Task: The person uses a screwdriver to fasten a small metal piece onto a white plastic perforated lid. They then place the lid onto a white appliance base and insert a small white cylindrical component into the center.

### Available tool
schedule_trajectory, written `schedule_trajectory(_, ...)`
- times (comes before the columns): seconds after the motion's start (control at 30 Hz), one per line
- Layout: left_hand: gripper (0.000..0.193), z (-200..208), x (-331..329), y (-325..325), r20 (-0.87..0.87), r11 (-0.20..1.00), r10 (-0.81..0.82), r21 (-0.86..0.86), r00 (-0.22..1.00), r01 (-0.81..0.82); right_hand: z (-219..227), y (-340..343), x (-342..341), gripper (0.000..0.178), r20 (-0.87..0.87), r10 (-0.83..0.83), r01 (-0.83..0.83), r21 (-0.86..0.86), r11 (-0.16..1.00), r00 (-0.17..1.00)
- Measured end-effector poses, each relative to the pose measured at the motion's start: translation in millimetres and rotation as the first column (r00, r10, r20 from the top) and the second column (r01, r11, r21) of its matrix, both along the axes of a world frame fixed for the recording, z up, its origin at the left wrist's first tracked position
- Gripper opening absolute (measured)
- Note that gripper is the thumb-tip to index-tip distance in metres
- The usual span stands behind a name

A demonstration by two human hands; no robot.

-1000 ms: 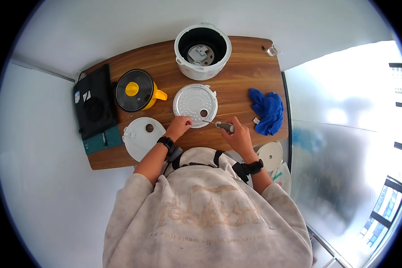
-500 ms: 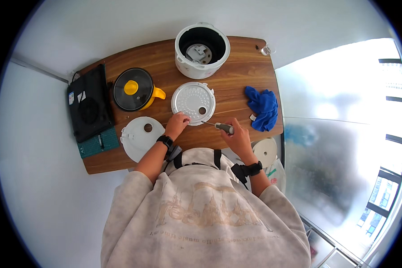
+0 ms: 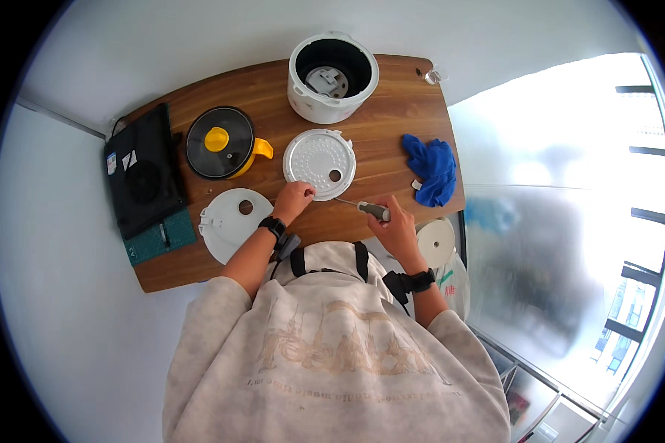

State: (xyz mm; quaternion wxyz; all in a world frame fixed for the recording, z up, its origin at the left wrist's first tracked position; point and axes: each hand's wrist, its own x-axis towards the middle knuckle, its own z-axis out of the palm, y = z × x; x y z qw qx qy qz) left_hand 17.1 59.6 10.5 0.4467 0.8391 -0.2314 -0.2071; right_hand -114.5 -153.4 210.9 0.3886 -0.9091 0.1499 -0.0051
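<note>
A: Big stuff?
B: Brown wood-grain table (image 3: 399, 107); white cylindrical pot body (image 3: 316, 108), black inside, at its far side.
A: Next?
B: Round white dimpled disc (image 3: 314, 156) on the table, nearer than the pot body.
A: Hands?
B: Left hand (image 3: 294, 202): fingers bunched at disc's near rim, can't tell if pinching. Right hand (image 3: 396, 227): grasping grey-handled metal-shafted screwdriver (image 3: 374, 210), tip by that rim.

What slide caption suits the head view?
Right hand holds a screwdriver by the textured white disc; left hand at its rim.
</note>
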Motion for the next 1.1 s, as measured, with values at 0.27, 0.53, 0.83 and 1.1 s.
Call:
schedule_trajectory(0.27, 0.013, -2, 7, 6, -0.012, 1.000, -0.003, -0.009, 1.000, 0.003, -4, 8, -11, 0.025, 0.003, -0.036, 0.036, -0.034, 0.999, 0.999)
schedule_trajectory(0.53, 0.013, 7, 29, 30, -0.004, 0.995, 0.101, -0.009, 0.995, -0.101, -18, 14, 2, 0.027, 0.017, -0.018, 0.018, -0.008, 1.000, 1.000)
schedule_trajectory(0.83, 0.012, 8, 35, 29, -0.009, 0.980, 0.171, 0.101, 0.985, -0.169, -57, -16, 33, 0.022, -0.093, -0.158, 0.155, -0.041, 0.987, 0.983)
schedule_trajectory(1.1, 0.015, 12, 33, 23, 0.113, 0.971, 0.191, 0.123, 0.975, -0.205, -104, -56, 32, 0.016, -0.328, -0.283, 0.429, 0.761, 0.486, 0.901)
